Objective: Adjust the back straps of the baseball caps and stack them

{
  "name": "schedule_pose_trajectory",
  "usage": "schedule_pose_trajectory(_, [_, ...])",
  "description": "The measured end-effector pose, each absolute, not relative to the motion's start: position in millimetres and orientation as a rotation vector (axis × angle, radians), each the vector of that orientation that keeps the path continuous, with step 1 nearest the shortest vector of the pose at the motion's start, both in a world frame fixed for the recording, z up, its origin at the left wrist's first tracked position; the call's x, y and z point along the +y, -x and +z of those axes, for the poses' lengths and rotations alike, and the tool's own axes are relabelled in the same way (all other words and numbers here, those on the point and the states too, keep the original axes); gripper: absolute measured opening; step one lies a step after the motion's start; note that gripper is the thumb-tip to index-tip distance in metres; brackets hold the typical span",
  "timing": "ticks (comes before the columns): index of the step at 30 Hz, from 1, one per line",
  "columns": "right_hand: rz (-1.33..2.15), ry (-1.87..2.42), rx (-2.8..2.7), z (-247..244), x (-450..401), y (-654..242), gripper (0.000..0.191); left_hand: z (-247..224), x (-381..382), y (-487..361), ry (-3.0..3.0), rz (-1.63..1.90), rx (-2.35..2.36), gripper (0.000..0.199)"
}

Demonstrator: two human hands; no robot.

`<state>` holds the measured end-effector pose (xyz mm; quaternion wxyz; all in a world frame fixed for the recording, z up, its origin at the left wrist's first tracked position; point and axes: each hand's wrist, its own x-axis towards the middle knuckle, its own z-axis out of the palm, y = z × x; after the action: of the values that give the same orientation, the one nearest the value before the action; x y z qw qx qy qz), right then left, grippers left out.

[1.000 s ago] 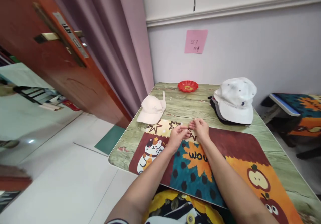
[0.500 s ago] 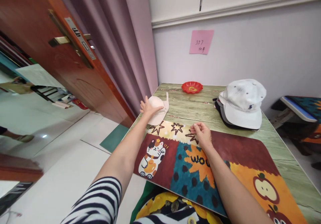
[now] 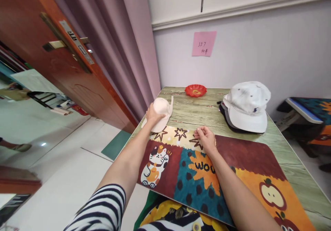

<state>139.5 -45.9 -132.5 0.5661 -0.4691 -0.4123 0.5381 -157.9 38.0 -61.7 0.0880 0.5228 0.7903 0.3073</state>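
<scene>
At the table's left edge lies a cream baseball cap point(image 3: 161, 107), its strap end sticking up at the back. My left hand point(image 3: 153, 116) is wrapped over the side of this cap, the thumb lying across it near the brim. My right hand point(image 3: 206, 138) rests over the patterned desk mat point(image 3: 240, 151), fingers loosely curled together, with nothing visible in them. The mat carries a lucky cat, stars, "WOW" lettering and apples. To the right stands a stack of caps, a white cap point(image 3: 247, 101) on top and darker ones beneath.
A red scalloped dish point(image 3: 196, 90) sits at the back of the wood-grain table point(image 3: 186, 108). Behind it, a pink note point(image 3: 204, 43) is stuck to the wall. A purple curtain point(image 3: 126, 41) and a wooden door point(image 3: 64, 76) stand left. Another table point(image 3: 307, 110) is at right.
My left hand's fingers, spread out before, have closed round the cream cap. My right hand stays over the mat. The view has shifted slightly.
</scene>
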Motion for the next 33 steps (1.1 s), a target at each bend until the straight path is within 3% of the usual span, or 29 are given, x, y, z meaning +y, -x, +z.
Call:
schedule_pose_trajectory(8, [1.402,1.011,-0.99,-125.1,-48.0,-140.1,0.047,-19.7,34.8,92.5,-2.04,1.175,1.834,0.068])
schedule_pose_trajectory(14, [1.382,0.89,-0.886,-113.7,-38.7,-158.8,0.106,-16.1,12.9,29.0,-2.012,1.579,1.426,0.076])
schedule_pose_trajectory(18, [1.195,0.882,-0.851,-114.8,-27.7,-174.8,0.12,-52.0,-17.6,9.7,-1.798,1.656,1.387,0.084])
schedule_pose_trajectory(25, [0.787,0.957,-1.163,-122.7,-24.6,-177.3,0.101,-104.2,-60.7,18.7,-1.839,1.41,1.667,0.068])
schedule_pose_trajectory(29, [0.36,1.023,-1.404,-126.6,-32.9,-178.9,0.072,-116.5,-70.2,27.8,-1.934,1.055,1.914,0.05])
schedule_pose_trajectory(33, [-0.038,1.0,-1.617,-122.7,-44.8,-178.5,0.06,-117.0,-76.4,35.9,-1.955,1.134,1.924,0.049])
